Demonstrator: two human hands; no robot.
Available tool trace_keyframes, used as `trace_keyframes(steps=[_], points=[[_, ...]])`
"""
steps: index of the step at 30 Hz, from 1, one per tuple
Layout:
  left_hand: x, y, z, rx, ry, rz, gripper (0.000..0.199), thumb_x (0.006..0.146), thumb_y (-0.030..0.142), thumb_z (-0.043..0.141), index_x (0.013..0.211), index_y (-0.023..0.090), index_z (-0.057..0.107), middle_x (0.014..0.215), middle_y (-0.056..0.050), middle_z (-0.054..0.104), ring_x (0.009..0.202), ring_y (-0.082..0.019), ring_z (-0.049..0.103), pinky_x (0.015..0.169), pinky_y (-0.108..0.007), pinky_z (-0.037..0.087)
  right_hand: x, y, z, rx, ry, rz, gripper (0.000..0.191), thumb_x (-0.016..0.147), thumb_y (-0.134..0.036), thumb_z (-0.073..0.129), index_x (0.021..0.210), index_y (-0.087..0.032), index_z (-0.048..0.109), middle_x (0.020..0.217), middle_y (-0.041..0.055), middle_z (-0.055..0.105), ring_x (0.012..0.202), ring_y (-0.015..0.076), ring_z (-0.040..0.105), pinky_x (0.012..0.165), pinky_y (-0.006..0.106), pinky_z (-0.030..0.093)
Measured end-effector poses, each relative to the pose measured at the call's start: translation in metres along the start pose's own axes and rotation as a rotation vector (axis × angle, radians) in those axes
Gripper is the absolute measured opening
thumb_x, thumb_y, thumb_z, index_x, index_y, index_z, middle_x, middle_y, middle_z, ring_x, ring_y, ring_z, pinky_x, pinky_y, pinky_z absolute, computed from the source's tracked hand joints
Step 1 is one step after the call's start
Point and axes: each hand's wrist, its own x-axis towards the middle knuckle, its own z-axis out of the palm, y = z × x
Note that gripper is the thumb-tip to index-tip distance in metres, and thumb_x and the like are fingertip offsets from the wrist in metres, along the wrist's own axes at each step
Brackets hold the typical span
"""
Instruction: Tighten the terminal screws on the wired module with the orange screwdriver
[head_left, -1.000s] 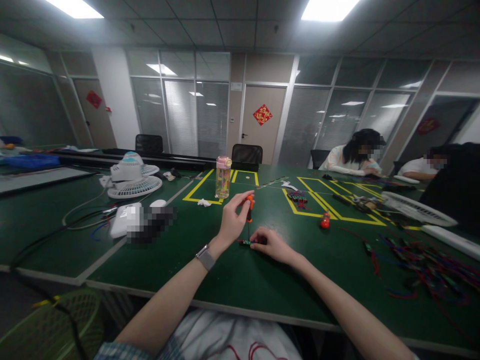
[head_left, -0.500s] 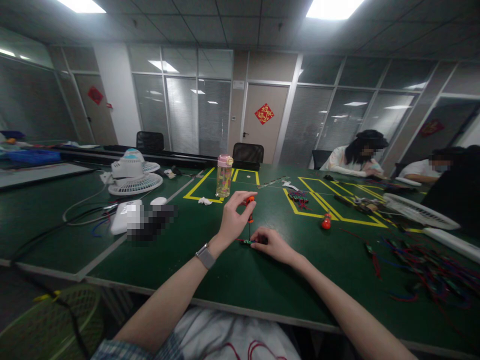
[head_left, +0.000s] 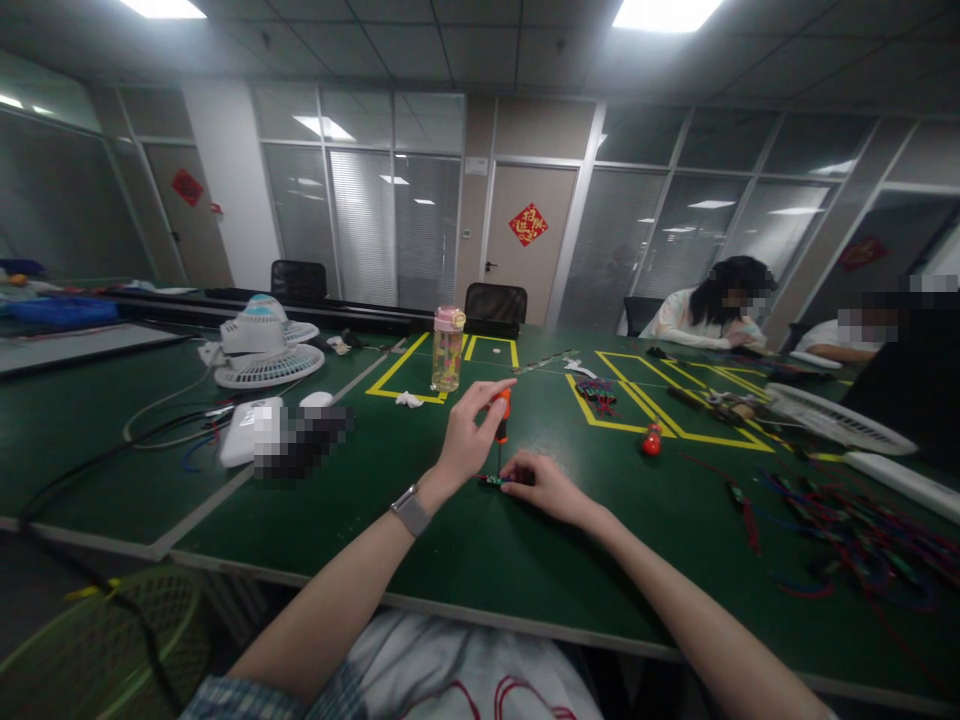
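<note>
My left hand [head_left: 469, 430], with a watch on its wrist, is closed around the orange-and-black handle of a screwdriver [head_left: 503, 425]. The screwdriver stands upright, its thin shaft reaching down to a small green circuit board [head_left: 491, 481] on the table. Wires come off the board, red at its left end. At the board's right end, my right hand [head_left: 544, 485] pinches it between thumb and fingers and rests against the tabletop. The exact spot where the screwdriver tip touches is too small to make out.
On the green table [head_left: 420, 560] stand a pink-lidded bottle [head_left: 448, 350], a white fan [head_left: 270, 350] and a red gourd-shaped object [head_left: 652, 440]. Many wired boards [head_left: 862, 545] lie heaped at right, others [head_left: 596, 397] inside yellow tape. Two people sit at the far right.
Both hands keep nearly the same place on the screwdriver and the board. The left fingers have shifted slightly at the handle, and the view has tilted a little.
</note>
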Motion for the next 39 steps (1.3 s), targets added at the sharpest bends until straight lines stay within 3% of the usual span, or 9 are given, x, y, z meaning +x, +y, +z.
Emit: trace_keyframes(steps=[3, 9, 16, 39], points=[[-0.0005, -0.0029, 0.0011, -0.034, -0.018, -0.018, 0.031, 0.093, 0.023, 0.041, 0.119, 0.021, 0.057, 0.106, -0.006, 0.062, 0.094, -0.015, 0.059, 0.084, -0.029, 0.047, 0.0003, -0.0019, -0.0003, -0.019, -0.002, -0.002, 0.008, 0.074, -0.016, 0.066, 0.082, -0.015, 0.066, 0.075, 0.0005, 0.059, 0.067, 0.0122, 0.053, 0.063, 0.024, 0.043], [0.0006, -0.001, 0.0017, 0.042, 0.028, 0.007, 0.023, 0.087, 0.025, 0.053, 0.108, 0.021, 0.063, 0.091, -0.003, 0.058, 0.081, -0.013, 0.056, 0.073, -0.023, 0.048, 0.0005, -0.0019, -0.0001, -0.027, 0.01, -0.008, 0.008, 0.074, -0.016, 0.066, 0.081, -0.016, 0.066, 0.073, -0.0002, 0.058, 0.067, 0.0122, 0.053, 0.063, 0.024, 0.043], [-0.0012, -0.0016, 0.0008, -0.015, -0.026, -0.044, 0.031, 0.093, 0.025, 0.041, 0.12, 0.022, 0.057, 0.102, -0.005, 0.061, 0.09, -0.015, 0.058, 0.08, -0.026, 0.047, -0.0001, -0.0024, -0.0001, -0.008, 0.009, -0.003, 0.008, 0.073, -0.016, 0.066, 0.081, -0.015, 0.066, 0.076, 0.0011, 0.059, 0.067, 0.0127, 0.054, 0.063, 0.024, 0.043], [-0.0016, -0.0077, 0.0038, -0.076, -0.029, -0.105, 0.034, 0.094, 0.028, 0.039, 0.125, 0.022, 0.054, 0.097, -0.005, 0.06, 0.083, -0.015, 0.06, 0.079, -0.028, 0.048, 0.001, 0.0031, 0.0009, -0.016, 0.014, -0.017, 0.008, 0.073, -0.016, 0.067, 0.081, -0.015, 0.066, 0.072, -0.0004, 0.058, 0.065, 0.0114, 0.052, 0.061, 0.023, 0.041]])
